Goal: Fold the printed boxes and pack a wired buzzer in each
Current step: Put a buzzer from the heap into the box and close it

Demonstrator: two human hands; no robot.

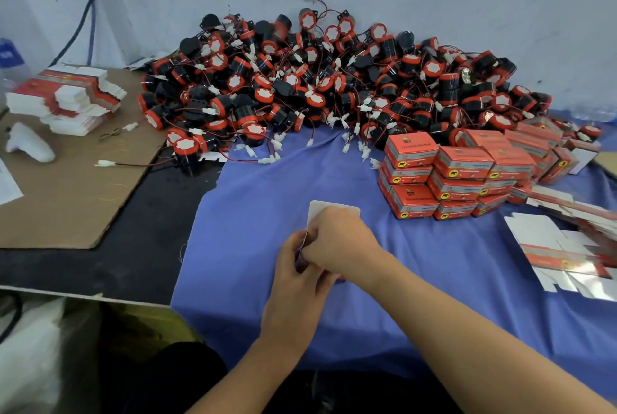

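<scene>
Both hands meet over the blue cloth (253, 220) near the table's front. My left hand (297, 275) and my right hand (337, 240) grip one printed box (320, 210); its white flap sticks up behind my right hand, and the rest is hidden by my fingers. A big heap of black-and-red wired buzzers (300, 86) lies along the wall behind. Folded red boxes (457, 176) are stacked at the right. Flat box blanks (561, 253) lie at the far right.
A second stack of flat blanks (66, 99) sits on brown cardboard (73, 193) at the left, beside a white tool (28, 144). One loose wire with a white plug (107, 163) lies there. Cables (90, 2) hang down the wall at the back left.
</scene>
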